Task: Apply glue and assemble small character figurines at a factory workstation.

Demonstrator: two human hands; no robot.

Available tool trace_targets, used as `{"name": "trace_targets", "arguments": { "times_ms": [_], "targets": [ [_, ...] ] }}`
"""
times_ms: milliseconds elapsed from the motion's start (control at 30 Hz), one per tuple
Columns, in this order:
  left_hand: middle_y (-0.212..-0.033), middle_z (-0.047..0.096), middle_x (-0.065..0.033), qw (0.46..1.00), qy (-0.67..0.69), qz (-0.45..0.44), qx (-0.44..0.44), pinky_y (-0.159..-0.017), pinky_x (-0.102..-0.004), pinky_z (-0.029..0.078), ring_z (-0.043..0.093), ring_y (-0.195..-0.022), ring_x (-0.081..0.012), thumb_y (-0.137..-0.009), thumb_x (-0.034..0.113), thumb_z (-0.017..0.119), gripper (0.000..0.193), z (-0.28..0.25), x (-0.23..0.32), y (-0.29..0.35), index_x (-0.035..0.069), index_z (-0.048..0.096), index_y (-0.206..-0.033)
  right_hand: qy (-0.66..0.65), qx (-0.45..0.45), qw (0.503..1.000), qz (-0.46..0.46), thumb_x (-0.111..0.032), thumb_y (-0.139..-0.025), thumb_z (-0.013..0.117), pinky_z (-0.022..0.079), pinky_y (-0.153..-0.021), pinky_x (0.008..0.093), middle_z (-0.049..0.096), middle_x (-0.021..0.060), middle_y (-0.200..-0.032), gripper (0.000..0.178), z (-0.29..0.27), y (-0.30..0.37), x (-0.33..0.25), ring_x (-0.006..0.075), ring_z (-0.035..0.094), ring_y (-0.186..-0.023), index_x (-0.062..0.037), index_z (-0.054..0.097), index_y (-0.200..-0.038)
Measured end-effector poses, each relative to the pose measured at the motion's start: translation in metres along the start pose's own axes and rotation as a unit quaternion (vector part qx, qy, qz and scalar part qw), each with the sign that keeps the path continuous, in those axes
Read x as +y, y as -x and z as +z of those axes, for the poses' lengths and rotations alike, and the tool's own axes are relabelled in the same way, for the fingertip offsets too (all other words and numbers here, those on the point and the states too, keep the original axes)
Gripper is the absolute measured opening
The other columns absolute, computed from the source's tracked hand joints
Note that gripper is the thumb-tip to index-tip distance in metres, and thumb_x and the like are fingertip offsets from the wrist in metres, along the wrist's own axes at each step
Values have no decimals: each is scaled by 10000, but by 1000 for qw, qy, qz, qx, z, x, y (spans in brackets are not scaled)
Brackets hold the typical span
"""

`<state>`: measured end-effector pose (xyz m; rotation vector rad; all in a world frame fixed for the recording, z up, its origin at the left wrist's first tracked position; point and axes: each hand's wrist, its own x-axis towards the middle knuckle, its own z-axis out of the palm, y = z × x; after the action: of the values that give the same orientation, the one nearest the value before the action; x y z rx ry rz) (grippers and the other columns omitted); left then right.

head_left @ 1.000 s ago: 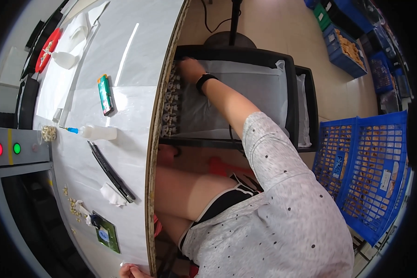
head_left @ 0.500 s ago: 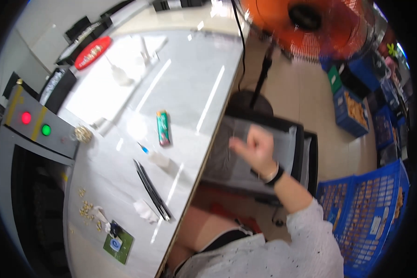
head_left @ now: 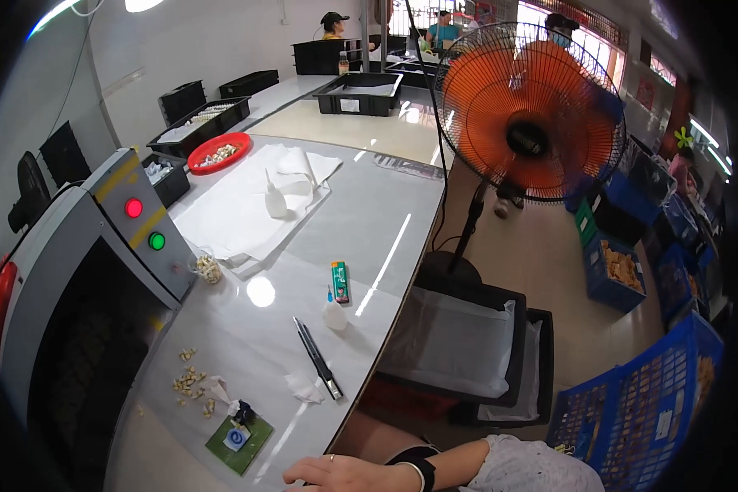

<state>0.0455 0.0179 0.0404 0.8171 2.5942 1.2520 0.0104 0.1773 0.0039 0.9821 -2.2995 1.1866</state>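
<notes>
At the lower edge, my right hand (head_left: 340, 474) lies over the table's near edge, a ring on one finger and a dark band at the wrist. Its fingers reach leftward, loosely extended, holding nothing visible; the lower part is cut off. My left hand is out of view. Nearest to the right hand is a green square mat (head_left: 256, 447) bearing a small white-and-blue piece (head_left: 236, 439). Black-and-silver tweezers (head_left: 316, 357) and a crumpled tissue (head_left: 305, 388) lie beyond it. Farther up are a dropper bottle (head_left: 334, 316) with a blue needle tip and a green box (head_left: 340, 282).
Small gold-coloured pieces (head_left: 190, 382) lie by a grey machine (head_left: 82, 271) with red and green lights. White cloth (head_left: 230, 205), a squeeze bottle (head_left: 275, 202) and a red tray (head_left: 242, 150) sit farther back. An orange fan (head_left: 530, 107), lined black trays (head_left: 455, 336) and a blue crate (head_left: 631, 402) stand right.
My right hand has come down and left, from above the lined trays to the table's near edge. The view has tilted up, bringing distant people and trays into sight.
</notes>
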Motion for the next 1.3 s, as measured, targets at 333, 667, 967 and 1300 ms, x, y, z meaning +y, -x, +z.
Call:
{"name": "trace_targets", "arguments": {
  "times_ms": [333, 667, 967, 1300],
  "targets": [
    [-808, 607, -167, 969, 169, 165, 75, -648, -332, 479, 602, -769, -290, -626, -14, 708, 209, 0, -13, 0, 18, 555, -765, -114, 6, 991, 64, -211, -624, 692, 419, -734, 368, 460, 167, -1025, 600, -4, -9, -13, 331, 492, -900, -43, 389, -1114],
    [-648, 476, -86, 957, 184, 180, 131, -528, -300, 426, 515, -610, -232, -586, -43, 718, 258, 13, -16, -8, 63, 502, -679, -146, 63, 987, 21, -255, -688, 650, 444, -673, 363, 504, 167, -979, 564, 7, -13, -6, 320, 527, -832, -24, 393, -1133],
    [-638, 419, -60, 929, 258, 205, 165, -501, -306, 396, 454, -558, -218, -616, -63, 689, 265, 19, -16, -15, 74, 462, -634, -164, 32, 986, 17, -284, -697, 647, 454, -628, 356, 521, 164, -969, 564, 9, -18, -2, 316, 543, -802, -22, 402, -1132],
    [-625, 381, -35, 932, 225, 256, 120, -466, -289, 333, 404, -518, -195, -605, -70, 673, 272, 18, -27, -22, 106, 466, -623, -174, 33, 984, 18, -335, -672, 656, 468, -604, 350, 548, 148, -937, 596, 13, -17, 13, 314, 553, -769, -13, 428, -1118]
  ]
}}
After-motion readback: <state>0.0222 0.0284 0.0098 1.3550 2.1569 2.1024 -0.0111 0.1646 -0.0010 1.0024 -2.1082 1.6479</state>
